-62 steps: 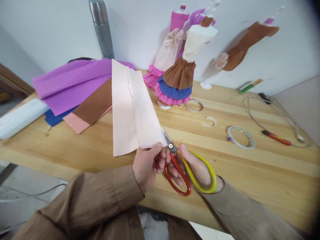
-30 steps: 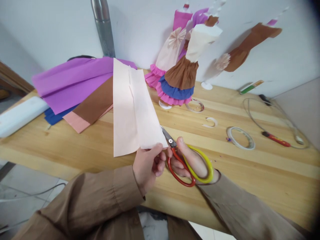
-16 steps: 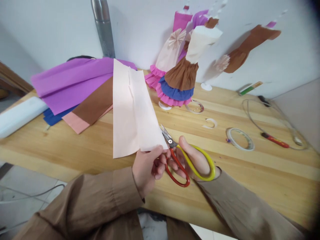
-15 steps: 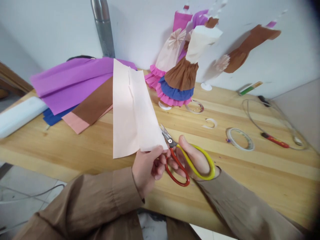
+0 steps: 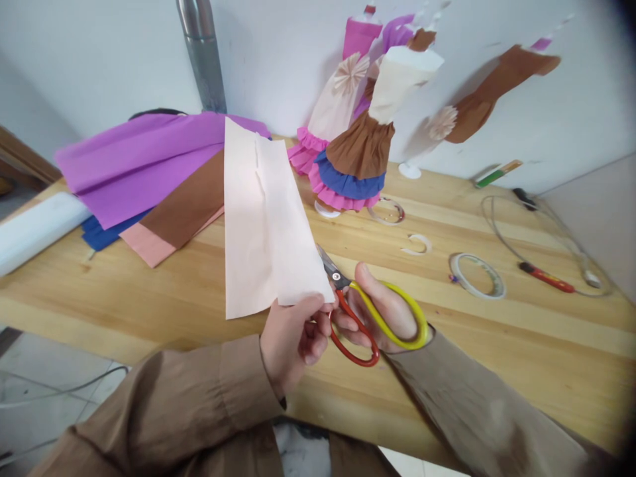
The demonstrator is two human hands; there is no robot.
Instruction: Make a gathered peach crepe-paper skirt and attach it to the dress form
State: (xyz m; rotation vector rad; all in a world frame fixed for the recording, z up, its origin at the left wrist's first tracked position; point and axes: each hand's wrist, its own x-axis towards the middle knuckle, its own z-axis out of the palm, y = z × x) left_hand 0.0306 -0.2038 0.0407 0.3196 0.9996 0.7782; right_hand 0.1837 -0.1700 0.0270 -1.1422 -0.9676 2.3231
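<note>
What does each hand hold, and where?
Left hand pinches pale pink paper sheet at its near corner; right hand grips red-and-yellow-handled scissors through the loops.

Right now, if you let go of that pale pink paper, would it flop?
Probably. The pale pink paper looks thin and creased, pinched only at its corner by the left hand. It likely weighs little and might tear easily near the scissors.

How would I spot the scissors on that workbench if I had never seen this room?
Start at the wooden table and find the near edge, where two brown-sleeved arms meet. The right hand holds the scissors, their blades at the edge of the pale pink paper pinched by the left hand. One handle loop is red, the other yellow.
</note>
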